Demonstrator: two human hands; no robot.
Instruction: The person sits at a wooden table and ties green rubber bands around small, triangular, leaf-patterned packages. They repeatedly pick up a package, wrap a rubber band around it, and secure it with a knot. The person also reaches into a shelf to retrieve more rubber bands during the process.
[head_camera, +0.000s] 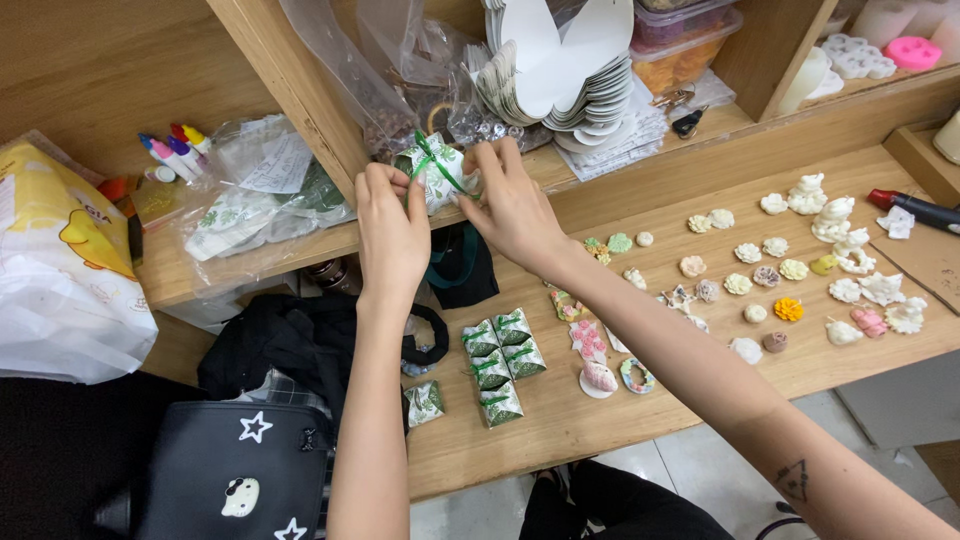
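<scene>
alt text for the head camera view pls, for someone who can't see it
A person's left hand and right hand hold a small white leaf-print packet together, pinching its green ribbon. Below them, finished green-ribboned packets and many small moulded pastel figures lie on a light wooden table.

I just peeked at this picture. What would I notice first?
First, the left hand and right hand meet at the middle, pinching a green ribbon on a small leaf-print packet. Finished packets lie on the wooden table below. To the right sit rows of little moulded flowers and figures.
</scene>
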